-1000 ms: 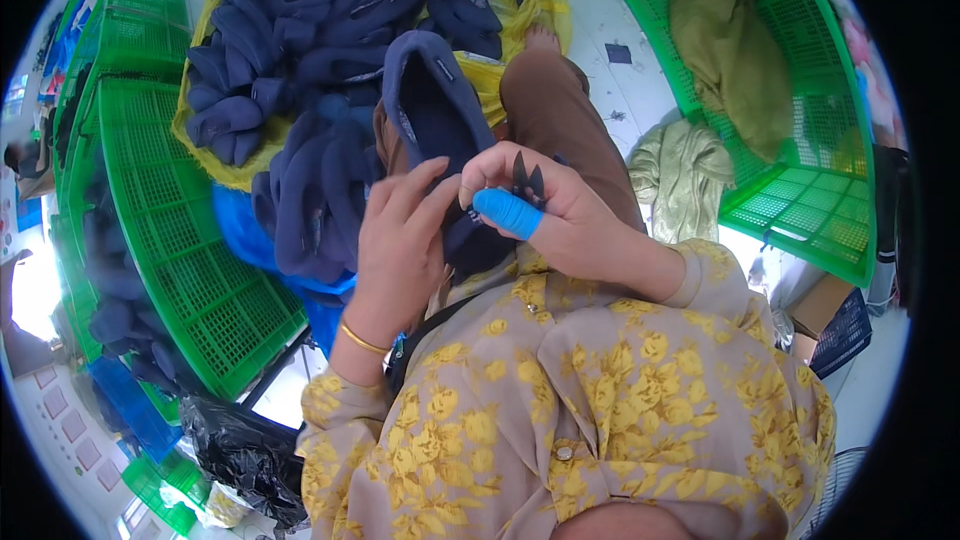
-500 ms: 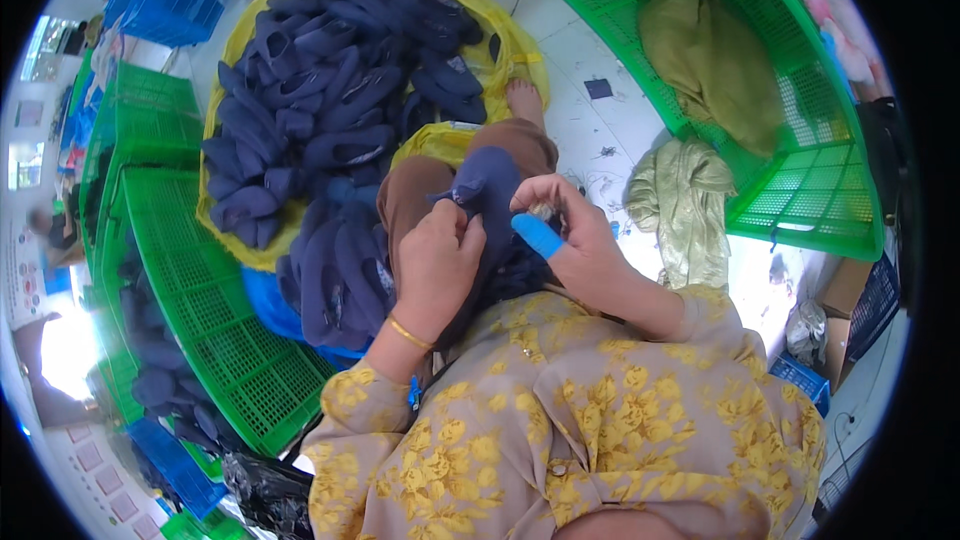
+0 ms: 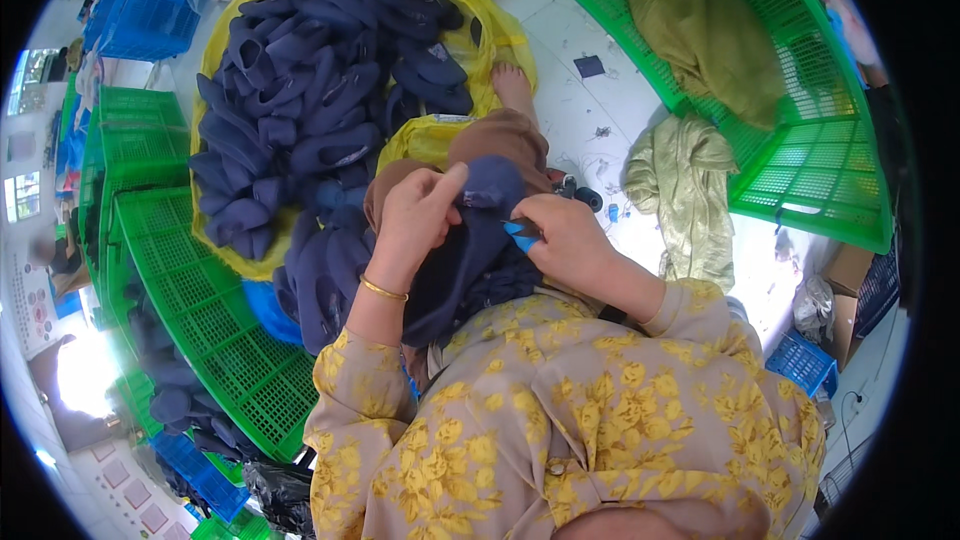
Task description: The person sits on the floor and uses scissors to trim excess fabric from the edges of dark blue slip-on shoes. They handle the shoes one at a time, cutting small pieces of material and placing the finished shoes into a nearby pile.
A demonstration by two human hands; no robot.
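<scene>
A dark blue shoe, smooth and rounded at its far end, rests over brown trousers.
The right hand curls its fingers around dark snips; the left hand bunches its fingers beside the shoe, whether gripping it is unclear.

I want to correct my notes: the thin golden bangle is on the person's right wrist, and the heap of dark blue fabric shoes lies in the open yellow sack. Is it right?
Not quite: the head view shows the thin golden bangle on the wrist of the left hand, not the right hand. The heap of dark blue fabric shoes does lie in the open yellow sack.
</scene>
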